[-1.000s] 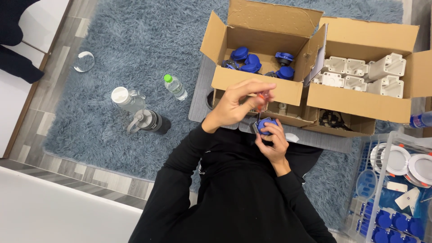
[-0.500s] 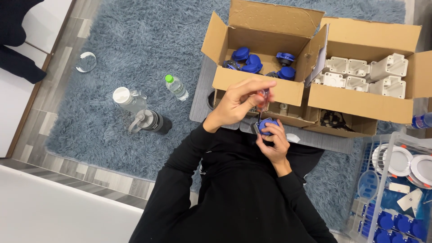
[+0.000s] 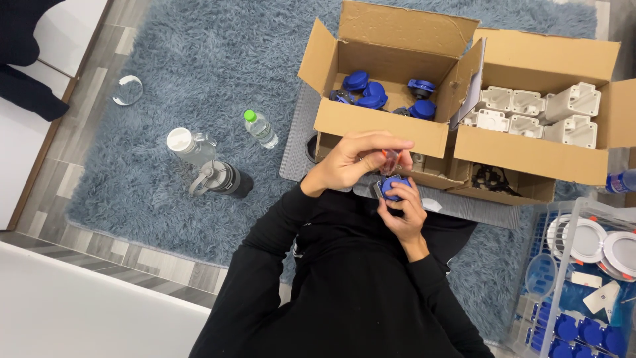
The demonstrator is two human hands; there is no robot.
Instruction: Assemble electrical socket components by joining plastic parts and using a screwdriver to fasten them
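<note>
My left hand [image 3: 354,159] is raised in front of me, its fingertips pinching a small clear and orange piece [image 3: 389,159]. Just below it, my right hand [image 3: 403,211] grips a round blue plastic part [image 3: 393,186]. The small piece sits right above the blue part, almost touching it. Both hands hover at the near wall of an open cardboard box [image 3: 377,129] that holds several more blue parts [image 3: 371,93]. Black sleeves cover both of my arms.
A second open cardboard box [image 3: 523,152] with white plastic housings [image 3: 536,109] stands to the right. Three bottles [image 3: 215,169] and a clear ring [image 3: 127,89] lie on the blue shaggy rug [image 3: 199,66]. A clear crate [image 3: 583,278] with white discs and blue parts is at the lower right.
</note>
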